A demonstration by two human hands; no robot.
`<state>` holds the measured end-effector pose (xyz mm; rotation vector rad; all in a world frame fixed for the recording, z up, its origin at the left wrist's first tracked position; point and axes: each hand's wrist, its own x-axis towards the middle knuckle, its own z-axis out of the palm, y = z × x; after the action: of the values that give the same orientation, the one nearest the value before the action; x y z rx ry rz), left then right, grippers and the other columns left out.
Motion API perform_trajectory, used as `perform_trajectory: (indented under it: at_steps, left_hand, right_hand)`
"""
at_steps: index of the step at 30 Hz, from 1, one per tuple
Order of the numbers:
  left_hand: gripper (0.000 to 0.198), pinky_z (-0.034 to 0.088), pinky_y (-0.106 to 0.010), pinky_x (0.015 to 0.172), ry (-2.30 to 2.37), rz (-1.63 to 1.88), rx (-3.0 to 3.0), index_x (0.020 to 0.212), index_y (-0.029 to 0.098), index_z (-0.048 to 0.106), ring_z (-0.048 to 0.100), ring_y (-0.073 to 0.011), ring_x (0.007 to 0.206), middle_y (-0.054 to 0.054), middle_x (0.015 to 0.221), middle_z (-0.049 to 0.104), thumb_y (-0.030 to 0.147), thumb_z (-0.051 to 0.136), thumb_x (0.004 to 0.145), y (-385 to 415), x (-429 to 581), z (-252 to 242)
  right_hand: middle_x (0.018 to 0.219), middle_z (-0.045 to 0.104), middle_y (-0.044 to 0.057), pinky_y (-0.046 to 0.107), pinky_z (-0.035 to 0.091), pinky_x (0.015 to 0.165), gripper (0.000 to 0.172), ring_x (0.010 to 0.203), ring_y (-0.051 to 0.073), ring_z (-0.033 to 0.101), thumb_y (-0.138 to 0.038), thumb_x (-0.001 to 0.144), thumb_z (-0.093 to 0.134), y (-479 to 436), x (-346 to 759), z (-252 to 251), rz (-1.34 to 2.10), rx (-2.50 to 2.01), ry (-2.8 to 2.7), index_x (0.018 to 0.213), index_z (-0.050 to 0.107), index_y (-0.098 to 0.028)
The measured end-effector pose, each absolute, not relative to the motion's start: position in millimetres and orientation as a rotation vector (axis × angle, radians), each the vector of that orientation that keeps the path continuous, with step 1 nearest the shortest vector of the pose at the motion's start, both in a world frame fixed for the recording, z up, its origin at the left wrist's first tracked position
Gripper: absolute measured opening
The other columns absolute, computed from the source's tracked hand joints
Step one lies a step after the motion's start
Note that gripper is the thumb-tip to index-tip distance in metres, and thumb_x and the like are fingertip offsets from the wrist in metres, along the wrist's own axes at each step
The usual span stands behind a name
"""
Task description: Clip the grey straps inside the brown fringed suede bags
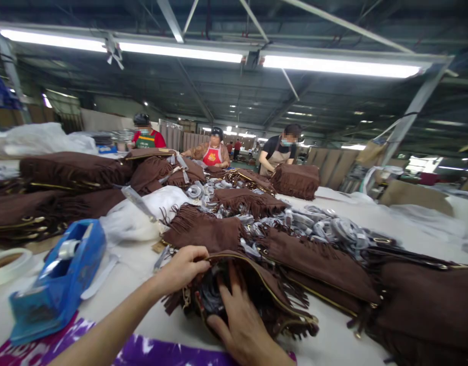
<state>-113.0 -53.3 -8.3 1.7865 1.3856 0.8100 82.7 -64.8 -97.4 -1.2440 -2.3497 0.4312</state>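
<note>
A brown fringed suede bag with a gold zipper lies open on the white table in front of me. My left hand pinches the bag's upper zipper edge and holds the mouth open. My right hand lies with fingers spread flat on the dark lining inside the opening, over something grey and folded that I cannot make out.
A blue tape dispenser and a tape roll sit at the left. Stacks of brown fringed bags and wrapped straps cover the table. Three people work at the far end.
</note>
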Motion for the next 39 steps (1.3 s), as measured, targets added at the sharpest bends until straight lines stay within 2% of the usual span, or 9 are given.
perform_trajectory:
  at_steps: [4,7,10,15,21,25,28,35,39]
  left_hand:
    - [0.009,0.031,-0.020,0.045,1.344,0.771,1.723,0.072,0.019,0.054,0.045,-0.0119,0.049,0.007,0.056,0.047,0.027,0.050,0.071,-52.7,-100.3,-8.7]
    - [0.010,0.036,-0.022,0.052,1.359,0.782,1.871,0.069,0.019,0.056,0.050,-0.0137,0.056,0.005,0.059,0.052,0.023,0.048,0.072,-51.1,-82.1,-12.0]
    - [0.021,0.042,-0.024,0.067,1.322,0.799,1.958,0.077,0.018,0.064,0.057,-0.0173,0.073,0.000,0.074,0.063,0.018,0.044,0.071,-52.1,-84.6,-12.2]
    - [0.029,0.045,-0.027,0.077,1.444,0.833,1.883,0.085,0.019,0.064,0.058,-0.0188,0.085,-0.003,0.086,0.065,0.014,0.040,0.069,-73.2,-137.3,-16.9]
    - [0.031,0.041,-0.031,0.087,1.436,0.563,2.102,0.092,0.021,0.061,0.054,-0.0204,0.095,-0.003,0.098,0.062,0.013,0.047,0.066,-103.6,-158.8,-40.6]
    - [0.007,0.042,-0.027,0.076,1.463,0.695,1.947,0.076,0.020,0.052,0.051,-0.0182,0.083,0.000,0.083,0.056,0.022,0.046,0.073,-103.3,-141.3,-45.5]
    - [0.012,0.039,-0.025,0.068,1.384,0.738,1.800,0.073,0.020,0.048,0.047,-0.0166,0.075,0.002,0.074,0.051,0.031,0.045,0.078,-98.8,-138.4,-41.9]
    - [0.030,0.041,-0.023,0.065,1.411,0.829,1.751,0.074,0.021,0.046,0.046,-0.0153,0.070,0.003,0.072,0.048,0.048,0.042,0.086,-87.6,-163.7,-27.8]
    - [0.030,0.043,-0.025,0.065,1.698,0.712,2.061,0.076,0.022,0.051,0.054,-0.0173,0.068,0.001,0.071,0.057,0.044,0.036,0.089,-78.9,-169.7,-23.0]
  right_hand:
    - [0.147,0.041,0.023,0.050,0.049,0.093,0.058,0.122,0.041,0.051,-0.026,0.081,0.069,-62.6,79.9,-84.5,0.023,-1.427,-2.502,0.137,0.054,-0.020]
    - [0.126,0.059,0.025,0.048,0.053,0.080,0.036,0.102,0.038,0.062,-0.027,0.087,0.060,-49.0,57.5,-69.0,-0.047,-1.515,-2.496,0.121,0.066,-0.017]
    - [0.119,0.062,0.024,0.043,0.053,0.078,0.034,0.098,0.035,0.064,-0.022,0.087,0.057,-40.9,49.4,-61.7,0.016,-1.545,-2.478,0.119,0.067,-0.015]
    - [0.143,0.046,0.021,0.038,0.051,0.086,0.054,0.109,0.031,0.063,-0.012,0.083,0.055,-47.7,92.1,-68.8,0.156,-1.335,-2.577,0.137,0.052,-0.020]
    - [0.105,0.068,0.008,0.028,0.052,0.078,0.030,0.092,0.023,0.068,-0.014,0.091,0.049,-63.2,118.5,-70.9,0.228,-1.125,-2.621,0.117,0.062,-0.023]
    - [0.094,0.068,0.007,0.028,0.051,0.067,0.022,0.082,0.024,0.067,-0.015,0.083,0.066,-67.3,92.9,-74.0,-0.072,-1.166,-2.654,0.104,0.066,-0.022]
    - [0.093,0.069,0.008,0.028,0.050,0.064,0.011,0.081,0.025,0.067,-0.015,0.084,0.065,-57.8,74.8,-73.8,-0.212,-1.229,-2.638,0.093,0.068,-0.021]
    - [0.097,0.070,0.007,0.025,0.049,0.063,0.023,0.081,0.022,0.070,-0.011,0.088,0.054,-42.5,71.9,-67.4,-0.059,-1.317,-2.639,0.107,0.065,-0.021]
    - [0.109,0.067,0.011,0.028,0.052,0.065,0.052,0.086,0.025,0.068,-0.012,0.085,0.055,-58.4,81.7,-70.3,-0.056,-1.196,-2.721,0.136,0.047,-0.017]
